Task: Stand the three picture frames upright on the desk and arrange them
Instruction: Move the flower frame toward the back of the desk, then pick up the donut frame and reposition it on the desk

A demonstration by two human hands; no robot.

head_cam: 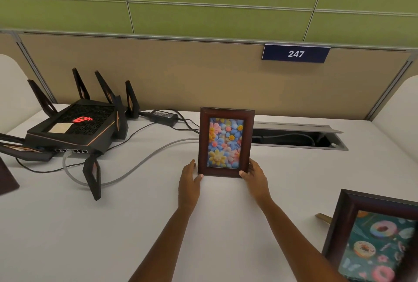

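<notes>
A dark wooden picture frame with a flower picture (226,142) stands upright at the middle of the white desk (135,225). My left hand (188,185) touches its lower left corner and my right hand (255,180) grips its lower right corner. A second frame with a doughnut picture (375,236) stands upright at the near right, partly cut off by the view's edge. At the far left edge, a dark brown corner of another frame-like object (6,177) shows; the rest of it is out of view.
A black router with several antennas (74,127) sits at the back left, with a power brick (164,114) and cables trailing across the desk toward the flower frame. An open cable tray (298,139) lies behind the frame to the right. A beige partition (181,73) backs the desk.
</notes>
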